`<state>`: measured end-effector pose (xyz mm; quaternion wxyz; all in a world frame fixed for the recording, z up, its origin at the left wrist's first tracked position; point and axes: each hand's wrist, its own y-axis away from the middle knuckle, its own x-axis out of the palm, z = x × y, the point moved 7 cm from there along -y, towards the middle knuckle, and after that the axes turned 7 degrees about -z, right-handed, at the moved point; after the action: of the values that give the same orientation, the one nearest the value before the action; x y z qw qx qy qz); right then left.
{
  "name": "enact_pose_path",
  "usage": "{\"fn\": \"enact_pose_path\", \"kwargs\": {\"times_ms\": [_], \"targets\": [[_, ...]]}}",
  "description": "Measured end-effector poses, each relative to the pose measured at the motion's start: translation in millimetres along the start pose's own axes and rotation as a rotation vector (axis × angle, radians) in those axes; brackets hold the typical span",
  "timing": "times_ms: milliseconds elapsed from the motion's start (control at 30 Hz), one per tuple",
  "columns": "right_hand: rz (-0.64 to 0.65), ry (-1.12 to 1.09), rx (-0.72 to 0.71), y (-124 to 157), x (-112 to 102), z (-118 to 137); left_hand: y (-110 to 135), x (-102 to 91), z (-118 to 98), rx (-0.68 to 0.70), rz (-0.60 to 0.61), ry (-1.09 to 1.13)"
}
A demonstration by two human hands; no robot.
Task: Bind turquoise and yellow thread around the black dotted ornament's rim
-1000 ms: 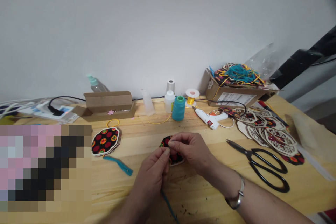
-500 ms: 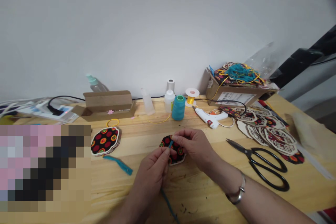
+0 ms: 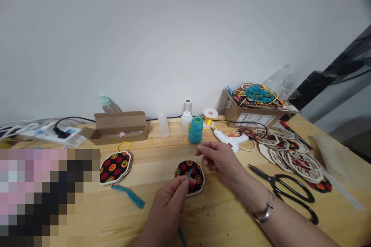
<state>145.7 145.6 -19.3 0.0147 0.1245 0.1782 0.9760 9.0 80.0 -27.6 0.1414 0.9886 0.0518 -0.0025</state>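
Note:
My left hand [image 3: 171,200] is closed in a pinch on a teal thread strand [image 3: 190,172], whose short end stands up above the fingertips. More of the same teal shows below that hand. Just behind the left fingertips lies a black fabric-covered piece [image 3: 189,165] with red and orange flower dots and a pale rim; the fingers partly cover it. My right hand [image 3: 218,160], a silver bangle on its wrist, hovers to the upper right of that piece. Its thumb and forefinger are pinched together; whatever is between them is too small to make out.
A teal thread cone [image 3: 196,130], a white glue gun [image 3: 230,139] and black scissors [image 3: 278,181] surround the work spot. Matching patterned pieces [image 3: 116,166] with a teal tassel [image 3: 130,196] lie left. Wooden cutouts [image 3: 301,162] and a full cardboard box [image 3: 246,117] stand right.
My right hand has lifted off the patterned piece and moved up and to the right. My left hand still pinches the teal strand. The camera view has tilted slightly upward.

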Motion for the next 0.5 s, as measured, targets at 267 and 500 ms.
{"fn": "enact_pose_path", "kwargs": {"times_ms": [267, 500], "targets": [[0.025, -0.004, -0.052, -13.6, 3.3, 47.0, 1.8, -3.7, -0.2, 0.032, -0.013, 0.018], [0.069, -0.044, -0.124, -22.7, 12.6, 91.7, 1.1, -2.8, 1.0, 0.034, 0.005, 0.054]]}}
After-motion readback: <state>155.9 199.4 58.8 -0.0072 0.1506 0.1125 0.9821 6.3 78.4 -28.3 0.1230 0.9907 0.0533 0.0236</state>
